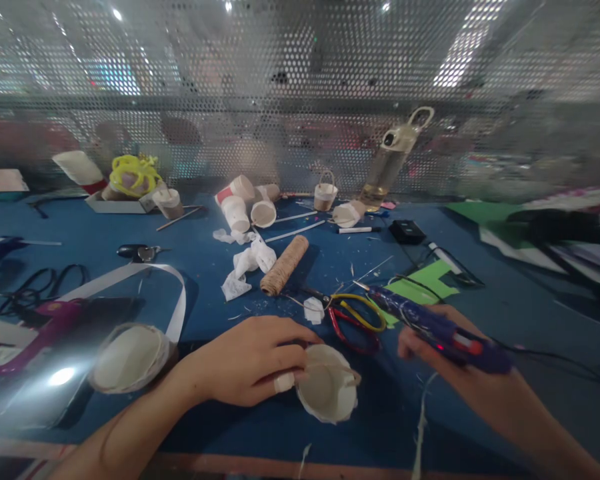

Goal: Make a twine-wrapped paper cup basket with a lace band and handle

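My left hand point(253, 360) grips the rim of a small white paper cup point(329, 390) lying on the blue table, fingers curled round it; a bandage wraps one fingertip. My right hand point(433, 347) is closed on a purple hot glue gun point(433, 325), whose nozzle points up and left, away from the cup. A red light glows on the gun's body. Its black cord trails off to the right. Scissors with red and yellow handles point(353, 317) lie just beyond the cup, between my two hands.
A roll of twine point(285, 265), crumpled white paper point(245, 267), several paper cups point(240, 200) and a water bottle point(393, 160) sit farther back. A cup wrapped with a white strip point(130, 357) lies at left. Green paper point(423, 283) is at right. A perforated metal screen point(300, 80) closes the back.
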{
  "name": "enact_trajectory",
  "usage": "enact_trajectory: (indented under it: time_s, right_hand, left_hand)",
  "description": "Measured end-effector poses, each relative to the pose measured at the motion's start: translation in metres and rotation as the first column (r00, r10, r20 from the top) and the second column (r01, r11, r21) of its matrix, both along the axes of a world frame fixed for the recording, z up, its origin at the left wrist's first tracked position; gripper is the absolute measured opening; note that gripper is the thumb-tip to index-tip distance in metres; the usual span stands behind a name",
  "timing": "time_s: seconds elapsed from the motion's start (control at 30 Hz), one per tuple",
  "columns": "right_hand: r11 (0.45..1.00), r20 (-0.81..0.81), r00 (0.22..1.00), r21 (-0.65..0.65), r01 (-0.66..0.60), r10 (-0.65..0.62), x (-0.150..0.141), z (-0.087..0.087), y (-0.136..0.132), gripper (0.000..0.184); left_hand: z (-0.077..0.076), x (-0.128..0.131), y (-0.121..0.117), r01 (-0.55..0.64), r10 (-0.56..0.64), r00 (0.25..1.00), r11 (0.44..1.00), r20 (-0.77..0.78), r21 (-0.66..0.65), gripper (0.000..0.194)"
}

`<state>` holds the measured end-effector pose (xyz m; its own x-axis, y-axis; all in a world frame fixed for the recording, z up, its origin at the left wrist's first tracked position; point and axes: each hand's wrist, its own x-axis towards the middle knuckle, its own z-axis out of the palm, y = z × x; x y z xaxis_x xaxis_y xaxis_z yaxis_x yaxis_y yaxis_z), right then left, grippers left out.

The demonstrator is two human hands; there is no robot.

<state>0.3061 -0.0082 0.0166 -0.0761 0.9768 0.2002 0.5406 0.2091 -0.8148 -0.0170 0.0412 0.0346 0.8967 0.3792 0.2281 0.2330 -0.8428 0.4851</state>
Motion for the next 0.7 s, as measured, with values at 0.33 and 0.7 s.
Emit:
enact_trajectory:
  time_s: [0.33, 0.7]
  right_hand:
    - [0.988, -0.387, 0.921, -0.120, -0.100, 0.046, -0.052, 0.001, -0.006, 0.025]
    - [0.945, -0.462, 0.866, -0.148, -0.291, 0.194, -0.053, -0.014, -0.013, 0.022]
  left_hand:
    - [0.000, -0.001, 0.001, 0.014, -0.014, 1.000, 1.000, 0.015, -0.023, 0.019]
    - [-0.009, -0.001, -0.005, -0.093, 0.118, 0.989, 0.963, 0.084, -0.252, 0.059]
